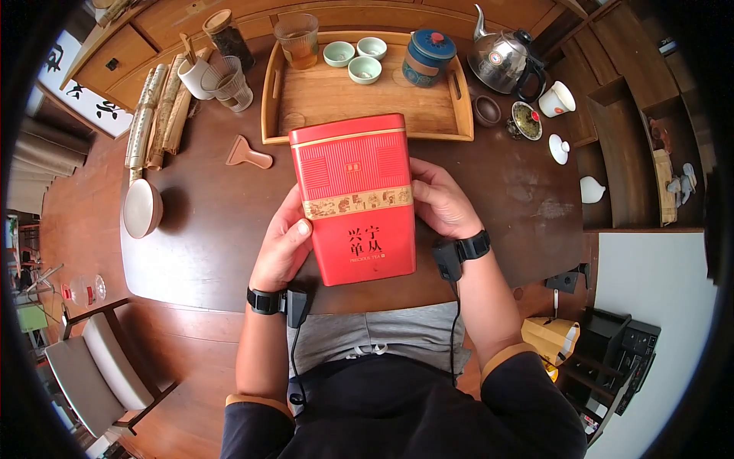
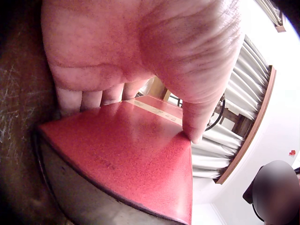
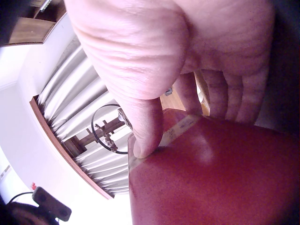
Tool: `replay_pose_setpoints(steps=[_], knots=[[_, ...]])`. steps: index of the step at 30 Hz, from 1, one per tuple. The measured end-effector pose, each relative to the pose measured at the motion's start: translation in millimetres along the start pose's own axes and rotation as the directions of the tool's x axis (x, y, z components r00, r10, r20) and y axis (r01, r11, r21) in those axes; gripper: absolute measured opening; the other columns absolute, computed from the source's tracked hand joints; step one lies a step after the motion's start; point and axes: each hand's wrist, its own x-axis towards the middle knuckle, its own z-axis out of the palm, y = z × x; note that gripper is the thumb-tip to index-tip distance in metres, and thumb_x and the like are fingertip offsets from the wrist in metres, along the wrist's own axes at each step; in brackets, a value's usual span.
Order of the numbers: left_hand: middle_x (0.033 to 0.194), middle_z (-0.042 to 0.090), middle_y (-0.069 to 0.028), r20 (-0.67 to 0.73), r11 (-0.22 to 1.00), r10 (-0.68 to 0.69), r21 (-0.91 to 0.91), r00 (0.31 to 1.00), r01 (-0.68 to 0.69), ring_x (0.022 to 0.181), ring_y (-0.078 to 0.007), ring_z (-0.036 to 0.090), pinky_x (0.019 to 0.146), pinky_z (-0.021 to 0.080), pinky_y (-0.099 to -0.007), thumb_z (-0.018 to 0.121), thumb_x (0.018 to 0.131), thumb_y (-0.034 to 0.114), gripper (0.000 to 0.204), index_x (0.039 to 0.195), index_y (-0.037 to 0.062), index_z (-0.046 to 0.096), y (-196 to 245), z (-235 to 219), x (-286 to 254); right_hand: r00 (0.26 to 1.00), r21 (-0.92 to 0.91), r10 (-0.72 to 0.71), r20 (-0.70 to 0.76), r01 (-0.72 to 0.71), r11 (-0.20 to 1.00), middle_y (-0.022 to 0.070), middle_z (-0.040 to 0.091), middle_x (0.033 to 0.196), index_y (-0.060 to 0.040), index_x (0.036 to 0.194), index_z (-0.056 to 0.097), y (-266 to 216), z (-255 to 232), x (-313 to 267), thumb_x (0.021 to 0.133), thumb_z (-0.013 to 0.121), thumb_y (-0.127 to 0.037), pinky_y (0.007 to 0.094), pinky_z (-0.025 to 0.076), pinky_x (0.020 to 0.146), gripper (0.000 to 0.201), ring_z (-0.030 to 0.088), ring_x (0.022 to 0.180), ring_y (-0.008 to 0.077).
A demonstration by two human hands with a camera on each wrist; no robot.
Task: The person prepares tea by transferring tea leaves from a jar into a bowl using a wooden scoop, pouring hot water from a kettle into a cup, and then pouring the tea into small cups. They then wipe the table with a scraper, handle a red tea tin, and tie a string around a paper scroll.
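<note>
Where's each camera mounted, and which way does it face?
Head: on the person's head, facing forward and down at the table and red tin; shows left hand, right hand, forearms and torso.
Left wrist: on that wrist, facing past the palm toward the fingers and tin; shows palm, thumb, fingers, plus a blurred head low right.
Right wrist: likewise on its own side; shows palm, thumb, fingers, plus a dark device low left.
Both wrist views share the tin and pale curtains.
</note>
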Motion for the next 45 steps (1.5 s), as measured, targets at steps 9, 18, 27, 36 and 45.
replay_pose_setpoints(steps=[9,18,27,36,45], knots=[[0.156,0.051,-0.013,-0.001,1.0,0.0,0.004,1.0,0.0,0.144,-0.0243,0.049,0.12,0.038,-0.0416,0.081,0.09,0.043,0.099,0.164,0.0026,0.028,1.4,2.4,0.1,1.0,-0.002,-0.005,0.003,0.005,1.0,0.0139,0.062,0.143,0.0065,0.153,0.045,-1.5,1.8,0.2,0.092,0.082,-0.033,0.038,0.046,0.114,0.081,0.061,0.13,0.0232],[0.156,0.051,-0.013,-0.007,1.0,-0.001,0.012,1.0,0.001,0.144,-0.0241,0.049,0.12,0.039,-0.0414,0.081,0.091,0.043,0.1,0.164,0.0023,0.027,1.9,3.1,-0.1,1.0,-0.005,-0.005,0.01,0.005,1.0,0.0141,0.061,0.145,0.0066,0.154,0.044,-1.7,1.7,-0.2,0.092,0.082,-0.034,0.038,0.045,0.115,0.083,0.06,0.132,0.0233],[0.156,0.051,-0.0129,-0.009,1.0,-0.004,0.005,1.0,0.004,0.143,-0.0241,0.05,0.119,0.039,-0.0414,0.08,0.091,0.042,0.098,0.164,0.0018,0.028,0.9,1.5,-0.3,1.0,0.008,-0.009,0.01,0.009,1.0,0.0142,0.061,0.145,0.0065,0.154,0.044,-0.9,1.5,0.2,0.093,0.081,-0.034,0.0384,0.046,0.114,0.082,0.06,0.132,0.0237],[0.157,0.051,-0.0132,-0.015,1.0,-0.003,0.003,1.0,0.003,0.144,-0.0243,0.05,0.12,0.039,-0.0411,0.079,0.093,0.042,0.095,0.163,0.0002,0.03,0.8,1.2,-0.9,1.0,0.013,-0.006,0.023,0.006,1.0,0.0138,0.064,0.14,0.0063,0.149,0.05,5.1,-5.6,2.2,0.095,0.078,-0.031,0.0386,0.047,0.112,0.071,0.063,0.128,0.0233],[0.156,0.051,-0.013,-0.011,1.0,-0.004,0.019,1.0,0.005,0.143,-0.0237,0.05,0.12,0.039,-0.0408,0.079,0.092,0.045,0.095,0.161,-0.0006,0.032,1.2,1.8,-0.9,1.0,0.025,-0.012,0.023,0.011,1.0,0.0118,0.067,0.134,0.0046,0.144,0.054,6.1,-6.6,1.9,0.095,0.079,-0.03,0.0377,0.048,0.11,0.065,0.065,0.123,0.0218]])
